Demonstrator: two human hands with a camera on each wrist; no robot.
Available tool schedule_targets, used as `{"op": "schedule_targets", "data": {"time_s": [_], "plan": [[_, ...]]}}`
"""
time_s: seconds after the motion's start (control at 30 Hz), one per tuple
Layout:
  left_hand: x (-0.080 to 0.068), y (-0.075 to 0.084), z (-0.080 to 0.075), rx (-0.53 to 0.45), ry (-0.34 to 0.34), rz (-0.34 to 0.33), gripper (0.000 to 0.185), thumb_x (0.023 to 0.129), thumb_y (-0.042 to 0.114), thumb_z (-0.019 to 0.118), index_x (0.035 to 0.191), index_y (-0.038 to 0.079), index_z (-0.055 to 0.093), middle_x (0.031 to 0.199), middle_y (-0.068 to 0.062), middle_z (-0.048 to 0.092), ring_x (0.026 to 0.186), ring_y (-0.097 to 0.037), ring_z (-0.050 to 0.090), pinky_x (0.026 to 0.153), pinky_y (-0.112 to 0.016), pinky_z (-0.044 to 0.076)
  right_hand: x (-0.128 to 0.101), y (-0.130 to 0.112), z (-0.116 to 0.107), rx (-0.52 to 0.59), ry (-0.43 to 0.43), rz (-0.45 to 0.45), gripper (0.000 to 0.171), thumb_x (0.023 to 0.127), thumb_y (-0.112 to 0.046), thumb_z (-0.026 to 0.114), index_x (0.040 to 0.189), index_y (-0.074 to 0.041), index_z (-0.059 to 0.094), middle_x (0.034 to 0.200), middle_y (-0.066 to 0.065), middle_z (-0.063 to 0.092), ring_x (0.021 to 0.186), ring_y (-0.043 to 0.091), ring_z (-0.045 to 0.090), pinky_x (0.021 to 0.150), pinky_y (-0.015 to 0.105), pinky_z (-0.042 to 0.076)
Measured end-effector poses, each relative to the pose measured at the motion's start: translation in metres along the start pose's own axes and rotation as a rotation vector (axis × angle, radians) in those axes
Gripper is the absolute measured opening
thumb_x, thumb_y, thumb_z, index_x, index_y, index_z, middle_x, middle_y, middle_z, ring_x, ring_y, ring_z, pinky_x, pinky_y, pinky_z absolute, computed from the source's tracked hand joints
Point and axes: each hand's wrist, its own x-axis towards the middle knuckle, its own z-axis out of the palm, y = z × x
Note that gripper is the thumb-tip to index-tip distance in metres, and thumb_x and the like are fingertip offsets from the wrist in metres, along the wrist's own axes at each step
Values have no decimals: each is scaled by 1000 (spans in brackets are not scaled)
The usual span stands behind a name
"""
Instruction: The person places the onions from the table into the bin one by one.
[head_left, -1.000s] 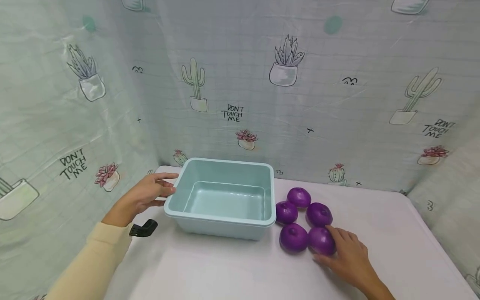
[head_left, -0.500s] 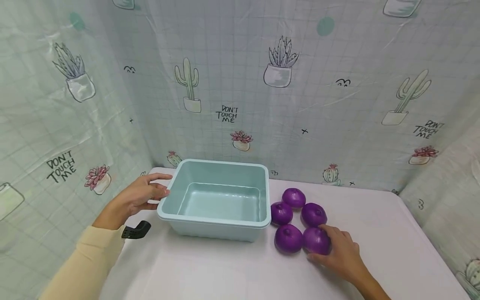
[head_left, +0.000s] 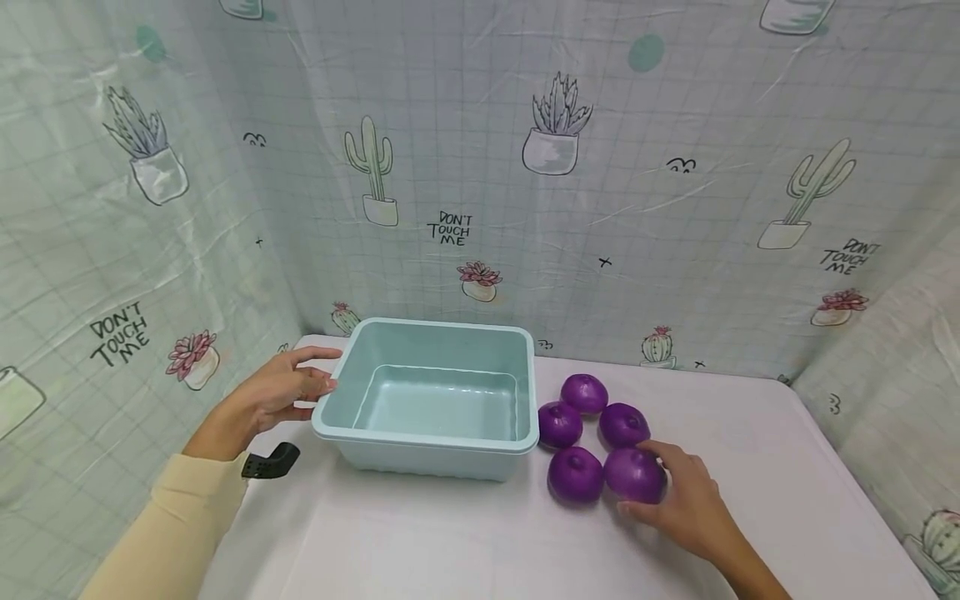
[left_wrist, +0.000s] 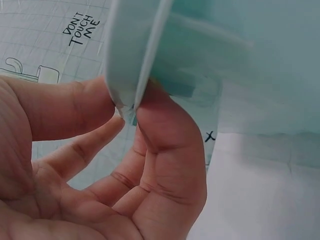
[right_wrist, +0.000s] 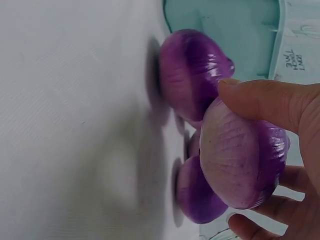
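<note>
My left hand (head_left: 279,392) pinches the left rim of a pale blue plastic basin (head_left: 426,462), thumb and curled fingers on either side of the rim in the left wrist view. Nothing lies inside the basin. To its right, my right hand (head_left: 693,502) grips a purple onion (head_left: 634,477) between thumb and fingers. In the right wrist view this onion (right_wrist: 237,155) is tilted and raised off the white surface, its paler side showing. Close beside it sits another purple onion (head_left: 575,477), its knobbed top up.
Several more purple onions cluster against the basin's right side, among them one at the back (head_left: 584,393) and one behind the held onion (head_left: 624,426). A white table (head_left: 405,542) lies beneath. Curtains (head_left: 622,208) printed with cacti hang behind and at both sides.
The right hand has closed around the nearest right onion and raised it slightly. The head view has shifted a little to the right; the left hand stays at the basin's rim.
</note>
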Motion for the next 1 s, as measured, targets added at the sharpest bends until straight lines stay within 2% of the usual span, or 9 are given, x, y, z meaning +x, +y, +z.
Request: {"op": "schedule_targets", "data": {"time_s": [0.13, 0.37, 0.63, 0.87, 1.0], "plan": [[0, -1, 0, -3, 5, 3, 67, 102, 13, 65, 161, 10, 34, 118, -6, 68, 96, -20, 68, 80, -38, 59, 1, -6, -5, 24, 11, -20, 90, 63, -42, 99, 137, -11, 59, 128, 16, 66, 116, 38, 57, 87, 60, 51], [-1, -4, 0, 15, 7, 4, 66, 103, 12, 63, 162, 11, 33, 121, -9, 68, 97, -20, 68, 80, -38, 59, 6, -22, -10, 74, 49, -84, 88, 60, -36, 101, 134, -12, 61, 126, 11, 67, 115, 33, 56, 87, 49, 48], [-4, -3, 0, 48, 23, 18, 65, 104, 13, 63, 162, 11, 33, 126, -14, 64, 98, -21, 67, 80, -37, 60, 14, -46, -13, 140, 30, -101, 86, 62, -37, 100, 135, -14, 60, 129, 10, 66, 121, 32, 55, 94, 62, 51], [-4, -4, 5, 54, 30, 12, 66, 103, 14, 65, 161, 12, 34, 128, -18, 64, 101, -23, 66, 81, -39, 61, 19, -62, -13, 176, -21, -73, 90, 60, -40, 101, 136, -17, 59, 127, 5, 63, 111, 24, 54, 88, 45, 52], [-4, -7, 5, 59, 38, 22, 67, 103, 16, 65, 161, 12, 34, 128, -18, 64, 101, -24, 66, 81, -39, 61, 22, -73, -15, 184, -27, -77, 89, 60, -37, 101, 136, -19, 59, 128, 6, 63, 112, 26, 56, 88, 42, 53]]}}
